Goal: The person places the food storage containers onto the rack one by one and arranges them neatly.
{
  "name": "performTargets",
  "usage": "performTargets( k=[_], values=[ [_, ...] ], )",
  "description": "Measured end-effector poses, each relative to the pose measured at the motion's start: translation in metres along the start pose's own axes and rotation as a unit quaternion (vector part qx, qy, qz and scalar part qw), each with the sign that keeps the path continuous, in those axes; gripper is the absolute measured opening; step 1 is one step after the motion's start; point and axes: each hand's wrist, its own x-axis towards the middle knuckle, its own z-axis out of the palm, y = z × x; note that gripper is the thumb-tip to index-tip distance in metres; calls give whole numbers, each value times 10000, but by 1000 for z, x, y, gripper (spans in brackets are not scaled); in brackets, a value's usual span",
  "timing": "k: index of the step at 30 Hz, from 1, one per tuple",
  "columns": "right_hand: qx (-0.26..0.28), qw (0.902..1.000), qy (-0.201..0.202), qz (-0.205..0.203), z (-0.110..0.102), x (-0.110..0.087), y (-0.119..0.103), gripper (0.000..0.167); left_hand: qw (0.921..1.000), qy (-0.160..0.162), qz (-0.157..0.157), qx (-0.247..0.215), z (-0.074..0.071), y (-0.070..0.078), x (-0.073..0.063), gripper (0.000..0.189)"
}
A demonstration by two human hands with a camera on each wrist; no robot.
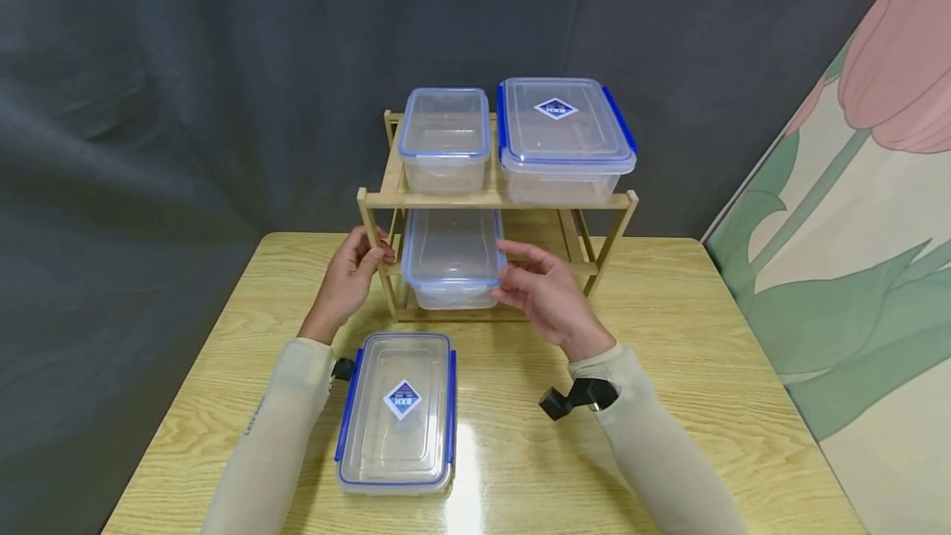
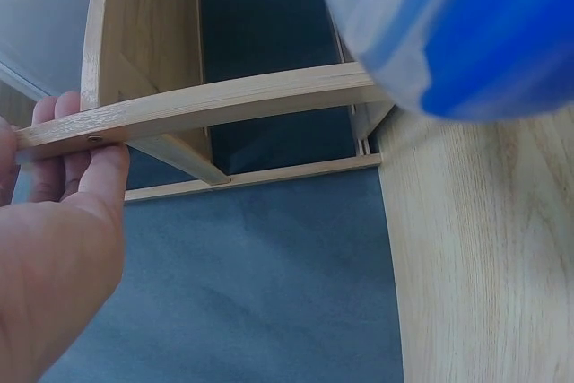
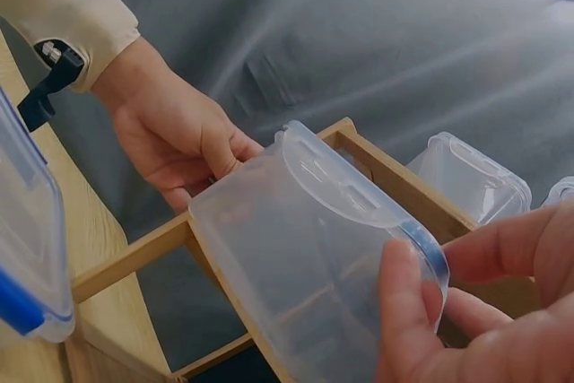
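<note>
Lettering that reads BXH stands on a blue-and-white diamond label [image 1: 403, 400] on the flat box [image 1: 375, 444] lying on the desk [image 1: 713, 353]; the smaller print is illegible. The same three letters, upside down, mark the large box [image 1: 572, 143] at the right of the wooden rack's [image 1: 494, 201] upper tier. Dark writing on the left sleeve [image 1: 260, 436] is too small to make out.

All the boxes are clear plastic with rounded corners. Bright blue clips run along both long sides of the labelled ones, while the small box [image 1: 446, 122] at upper left has a pale blue rim. Directly below it, on the left part of the lower tier, sits another pale-blue-rimmed container [image 1: 453, 246], translucent and rectangular. The right hand [image 1: 546, 295] pinches its front right corner between thumb and fingers. The left hand [image 1: 347, 272] grasps the rack's left front post, digits curled around the smooth, pale wood.

Yellowish wood grain covers the desk, with a white glare near the flat box. Behind hangs a dark grey-blue curtain [image 1: 186, 106]; at right, a panel [image 1: 884, 304] shows pink tulips and green leaves.
</note>
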Motion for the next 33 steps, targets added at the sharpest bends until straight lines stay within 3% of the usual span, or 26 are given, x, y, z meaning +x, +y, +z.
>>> performTargets(
  k=[13, 33],
  values=[
    [162, 9990, 418, -89, 8, 9, 2, 44, 10000, 40, -37, -15, 1, -4, 0, 30],
    [440, 9979, 443, -149, 10, 15, 4, 48, 9999, 63, -29, 83, 1, -1, -1, 30]
  ],
)
